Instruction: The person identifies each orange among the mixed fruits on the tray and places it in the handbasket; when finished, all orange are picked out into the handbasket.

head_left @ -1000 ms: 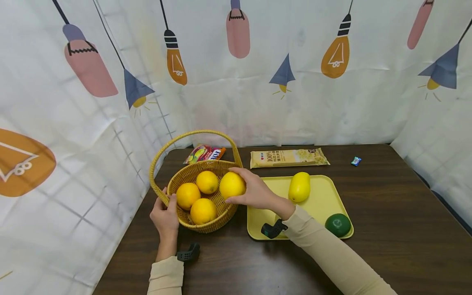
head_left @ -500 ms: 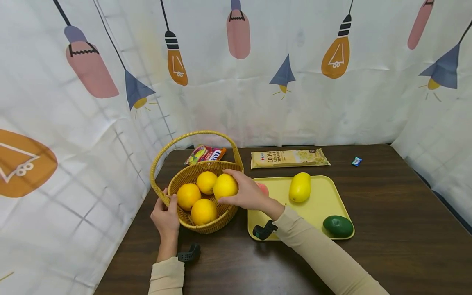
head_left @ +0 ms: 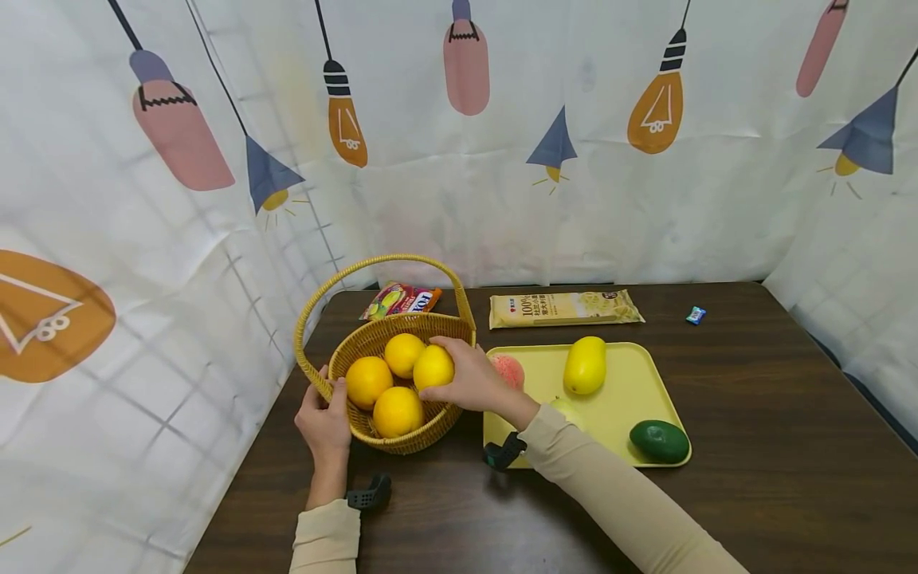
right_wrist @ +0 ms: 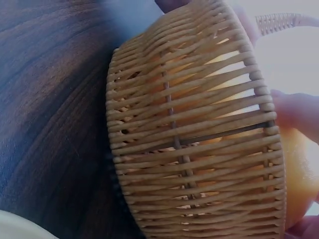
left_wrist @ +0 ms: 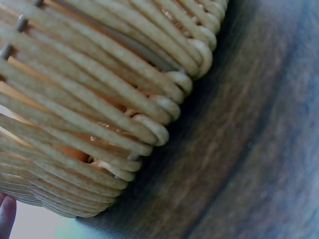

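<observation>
A wicker basket (head_left: 412, 438) with a tall arched handle stands at the left of the table, seen close up in both wrist views. My left hand (head_left: 326, 426) grips its left rim, by the foot of the handle, with the thumb over the edge. Three oranges (head_left: 398, 412) lie inside. My right hand (head_left: 473, 375) reaches over the right rim and holds another, more yellow orange (head_left: 433, 367) between thumb and fingers, low among the others. In the right wrist view this orange (right_wrist: 296, 174) shows just past the woven rim.
Right of the basket lies a yellow tray (head_left: 624, 375) with a peach (head_left: 509, 370), a yellow oblong fruit (head_left: 585, 365), a dark green avocado-like fruit (head_left: 659, 442) and a pale green fruit (head_left: 566, 410). Behind are a red snack bag (head_left: 402, 301), a noodle pack (head_left: 562, 308) and a small blue wrapper (head_left: 695, 315).
My right hand has carried its orange left and slightly down, deeper into the basket. The peach on the tray has come into view behind the arm. My left hand keeps its hold.
</observation>
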Motion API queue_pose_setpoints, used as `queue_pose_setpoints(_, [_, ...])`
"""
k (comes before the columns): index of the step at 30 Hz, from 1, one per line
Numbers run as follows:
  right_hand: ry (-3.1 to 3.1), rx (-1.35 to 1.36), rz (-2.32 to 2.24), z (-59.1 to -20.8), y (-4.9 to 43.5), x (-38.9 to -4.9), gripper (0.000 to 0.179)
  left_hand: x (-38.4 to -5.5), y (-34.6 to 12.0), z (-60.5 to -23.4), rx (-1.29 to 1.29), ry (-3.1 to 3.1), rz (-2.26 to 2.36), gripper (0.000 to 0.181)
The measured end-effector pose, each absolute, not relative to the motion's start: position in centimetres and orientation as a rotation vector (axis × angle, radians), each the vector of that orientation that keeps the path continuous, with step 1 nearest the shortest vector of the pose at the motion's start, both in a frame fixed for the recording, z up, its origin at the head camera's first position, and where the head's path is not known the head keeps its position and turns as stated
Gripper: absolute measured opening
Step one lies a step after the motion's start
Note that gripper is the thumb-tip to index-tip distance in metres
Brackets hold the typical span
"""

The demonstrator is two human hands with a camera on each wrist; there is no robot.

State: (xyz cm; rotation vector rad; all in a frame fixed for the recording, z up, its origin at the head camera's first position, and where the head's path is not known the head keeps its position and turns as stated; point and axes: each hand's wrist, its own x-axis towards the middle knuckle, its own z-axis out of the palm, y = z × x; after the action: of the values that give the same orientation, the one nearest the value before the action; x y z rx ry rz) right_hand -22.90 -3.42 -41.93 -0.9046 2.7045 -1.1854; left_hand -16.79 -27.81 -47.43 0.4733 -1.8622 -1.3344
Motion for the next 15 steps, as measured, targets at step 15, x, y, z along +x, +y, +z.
queue_pose_setpoints(15, [2.792, -0.93, -0.941, -42.73, -4.16, -22.85, 0.091, -16.76, -27.83, -47.37, 0.476, -1.871, -1.328, 0.035])
